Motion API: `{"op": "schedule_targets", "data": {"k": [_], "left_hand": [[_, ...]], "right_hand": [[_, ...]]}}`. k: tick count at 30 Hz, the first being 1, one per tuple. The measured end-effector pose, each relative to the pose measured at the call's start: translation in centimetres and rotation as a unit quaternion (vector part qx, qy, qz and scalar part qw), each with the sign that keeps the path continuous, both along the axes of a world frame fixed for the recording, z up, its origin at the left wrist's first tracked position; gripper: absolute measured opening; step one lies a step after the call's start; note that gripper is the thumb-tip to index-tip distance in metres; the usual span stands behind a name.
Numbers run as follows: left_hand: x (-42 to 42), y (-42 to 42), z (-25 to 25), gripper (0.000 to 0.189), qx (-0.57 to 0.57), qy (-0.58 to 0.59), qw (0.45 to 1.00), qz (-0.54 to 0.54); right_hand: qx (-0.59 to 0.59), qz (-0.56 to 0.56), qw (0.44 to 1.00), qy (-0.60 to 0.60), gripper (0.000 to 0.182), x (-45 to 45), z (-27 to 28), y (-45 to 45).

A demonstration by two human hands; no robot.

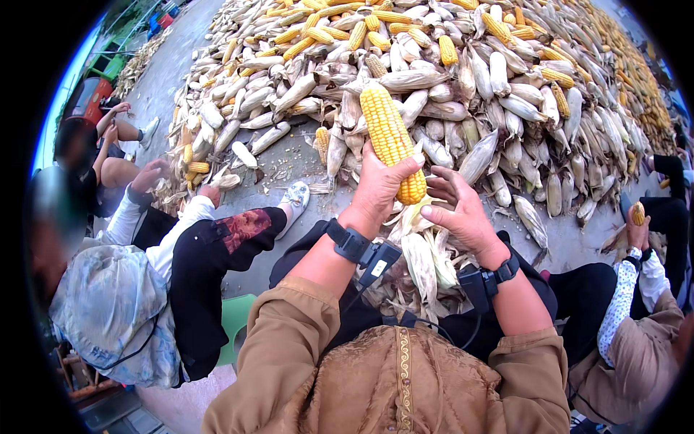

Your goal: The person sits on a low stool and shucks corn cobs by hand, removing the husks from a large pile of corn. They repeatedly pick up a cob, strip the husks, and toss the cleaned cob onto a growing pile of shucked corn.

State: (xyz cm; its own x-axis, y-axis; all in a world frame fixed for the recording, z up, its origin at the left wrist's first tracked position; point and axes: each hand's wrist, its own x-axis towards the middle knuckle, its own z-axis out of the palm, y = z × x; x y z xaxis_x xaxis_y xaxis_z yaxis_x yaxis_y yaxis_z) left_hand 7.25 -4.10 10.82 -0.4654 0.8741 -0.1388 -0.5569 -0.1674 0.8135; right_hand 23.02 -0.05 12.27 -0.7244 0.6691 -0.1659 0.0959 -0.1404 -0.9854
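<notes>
A husked yellow corn cob (386, 133) stands tilted in my left hand (379, 176), its thumb laid across the lower part of the kernels. Just right of the cob's lower end is my right hand (461, 209), fingers curved and apart with nothing between them. Loose pale husks (420, 260) lie below both hands, between my knees. Beyond my hands rises a large heap of corn ears (434, 119), most in dry husks. Several bare yellow cobs (320, 35) lie on its upper part.
A person in a blue-white head covering (116, 304) sits close at my left, one shoe (295, 200) near the heap. Another person's hand (637, 230) at my right holds a cob. A green plastic stool (236, 325) stands by my left side. Farther left, someone sits by a red container (89, 100).
</notes>
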Motion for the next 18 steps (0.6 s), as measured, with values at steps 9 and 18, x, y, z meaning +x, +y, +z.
{"op": "schedule_targets", "data": {"k": [9,18], "left_hand": [[-0.4,0.5,1.8,0.051,0.023,-0.084,0.996,-0.037],[-6.1,-1.9,2.2,0.027,-0.099,-0.022,0.988,0.116]], "right_hand": [[-0.023,-0.080,0.996,0.032,0.058,0.4,0.9,0.5],[0.269,0.181,0.929,-0.181,0.049,2.1,0.3,-0.1]]}}
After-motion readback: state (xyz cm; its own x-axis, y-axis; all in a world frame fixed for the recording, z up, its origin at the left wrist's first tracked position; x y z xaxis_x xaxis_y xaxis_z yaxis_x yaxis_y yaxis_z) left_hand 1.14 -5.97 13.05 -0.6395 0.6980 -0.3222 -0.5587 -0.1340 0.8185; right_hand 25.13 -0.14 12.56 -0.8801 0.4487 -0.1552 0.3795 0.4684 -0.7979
